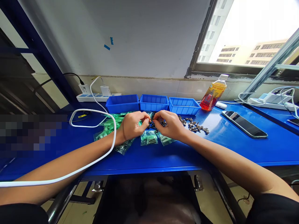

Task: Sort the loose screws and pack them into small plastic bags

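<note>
My left hand (pixel 133 125) and my right hand (pixel 170 125) meet over the middle of the table, each with thumb and forefinger pinched together. Something small and dark shows between the fingertips, too small to make out. Just under and behind the fingers lies a pile of small dark metal pieces that look like screws (pixel 197 127), spreading to the right. Small clear bags with green contents (pixel 149 138) lie below the hands. A larger heap of green bags (pixel 105 129) lies beside my left hand and is partly hidden by it.
Three blue bins, the left (pixel 122 104), middle (pixel 154 102) and right (pixel 184 106), stand along the wall. Farther right are a drink bottle (pixel 213 93) and a phone (pixel 245 124). A white cable (pixel 114 124) loops across my left forearm. Power strips (pixel 93 97) sit at the back.
</note>
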Demonstrator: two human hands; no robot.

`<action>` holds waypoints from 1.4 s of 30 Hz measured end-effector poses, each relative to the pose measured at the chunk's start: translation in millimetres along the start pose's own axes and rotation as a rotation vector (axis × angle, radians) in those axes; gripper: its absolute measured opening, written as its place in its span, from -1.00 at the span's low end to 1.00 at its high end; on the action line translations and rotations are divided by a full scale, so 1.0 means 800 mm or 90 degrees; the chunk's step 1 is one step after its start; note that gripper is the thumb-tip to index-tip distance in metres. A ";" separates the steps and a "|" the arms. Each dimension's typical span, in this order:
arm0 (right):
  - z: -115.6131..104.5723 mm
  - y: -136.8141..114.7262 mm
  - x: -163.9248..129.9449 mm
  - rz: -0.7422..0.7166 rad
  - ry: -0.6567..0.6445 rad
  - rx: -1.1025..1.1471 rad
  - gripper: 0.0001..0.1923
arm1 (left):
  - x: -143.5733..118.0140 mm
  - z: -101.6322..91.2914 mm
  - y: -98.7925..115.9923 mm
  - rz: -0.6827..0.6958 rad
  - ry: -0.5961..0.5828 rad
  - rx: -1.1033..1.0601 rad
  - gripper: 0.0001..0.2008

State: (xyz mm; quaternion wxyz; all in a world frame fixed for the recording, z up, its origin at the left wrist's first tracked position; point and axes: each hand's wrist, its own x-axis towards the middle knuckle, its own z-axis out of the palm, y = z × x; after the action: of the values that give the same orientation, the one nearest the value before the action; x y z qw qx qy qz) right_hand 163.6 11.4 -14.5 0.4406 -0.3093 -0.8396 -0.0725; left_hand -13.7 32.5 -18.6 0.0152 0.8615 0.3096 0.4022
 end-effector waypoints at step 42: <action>0.007 0.001 -0.003 0.062 0.062 -0.058 -0.95 | -0.002 -0.002 0.021 -0.052 -0.043 -0.084 -0.63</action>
State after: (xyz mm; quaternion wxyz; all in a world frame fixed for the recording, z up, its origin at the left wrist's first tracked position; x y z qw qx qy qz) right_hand 161.1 13.6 -19.7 0.4692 -0.3656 -0.7971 -0.1037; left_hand -6.3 17.7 -13.8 0.0990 0.8582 0.3169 0.3916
